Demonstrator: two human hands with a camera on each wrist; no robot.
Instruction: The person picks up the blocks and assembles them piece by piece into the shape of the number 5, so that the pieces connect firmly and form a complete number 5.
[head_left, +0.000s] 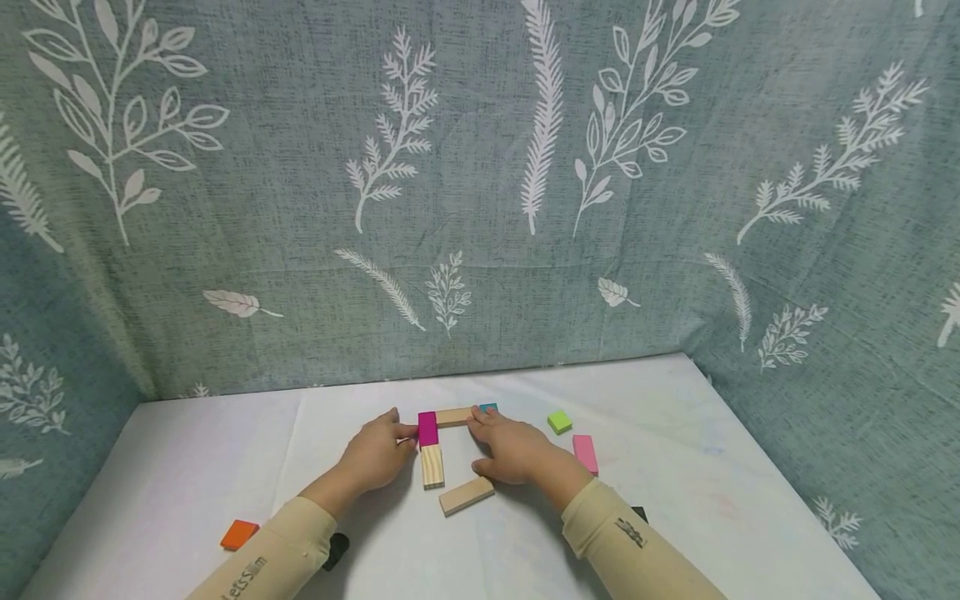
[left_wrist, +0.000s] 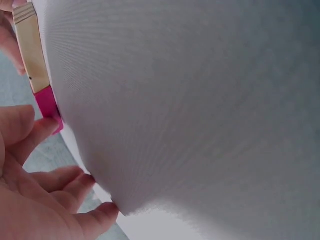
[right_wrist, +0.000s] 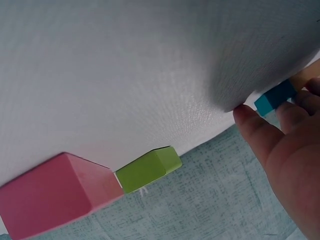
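Touching the left side of the magenta block (head_left: pixel 427 429) with a fingertip, the left hand (head_left: pixel 377 457) is held with its fingers loosely spread, and nothing is gripped in it. By the right hand (head_left: pixel 513 450), whose fingers are stretched forward rather than wrapped round anything, the place where the rear wooden block (head_left: pixel 452 417) and the teal block (head_left: pixel 489 407) meet is touched. Its thumb is held near the right end of the slanted wooden block (head_left: pixel 466 497); whether contact is made there cannot be told.

A corner is formed at the magenta block: the rear wooden block is extended to the right from its far part, with the teal block at the other end, and the grained wooden block (head_left: pixel 432 468) is butted against its near end. In the left wrist view, a small dark speck can be seen on the side of the grained wooden block. The slanted wooden block is laid apart, nearer to the person.

To the right, the lime green block (head_left: pixel 559 422) and the pink block (head_left: pixel 585 455) are placed near each other. At the left, an orange block (head_left: pixel 239 535) is found beside the left sleeve (head_left: pixel 273 550), by which a black object (head_left: pixel 339 550) is partly covered. A dark block (head_left: pixel 640 513) is mostly hidden by the right sleeve (head_left: pixel 637 550). Everything is carried by the white desk (head_left: pixel 465 567), backed by a leaf-printed curtain (head_left: pixel 300 183).
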